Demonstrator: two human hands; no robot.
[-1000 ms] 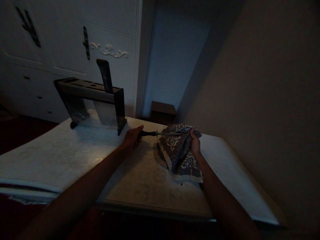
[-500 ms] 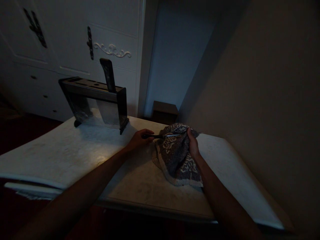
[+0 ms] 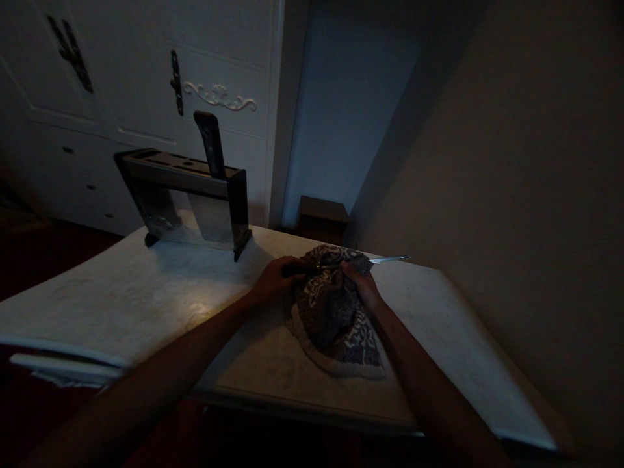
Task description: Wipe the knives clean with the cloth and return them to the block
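My left hand (image 3: 277, 279) is closed around the black handle of a knife (image 3: 389, 259), whose blade points right. Bunched around the middle of that blade is a dark patterned towel (image 3: 336, 312) with pale scroll motifs. The bare tip sticks out past the cloth's right side. My right hand (image 3: 361, 285) grips the towel, its thumb on top near the blade. The cloth's lower part drapes over the table. How the fingers sit under the cloth is hidden.
A knife block (image 3: 190, 201) with clear sides holds one black-handled knife (image 3: 210, 143) at the table's back left. The pale table (image 3: 146, 299) stands before a white cabinet (image 3: 219, 58). A brown wall (image 3: 511, 162) runs along the right, and a small dark box (image 3: 322, 211) sits behind.
My right hand and the towel have moved left along the blade towards the handle. The knife's tip now shows beyond the cloth. The knife block has stayed put.
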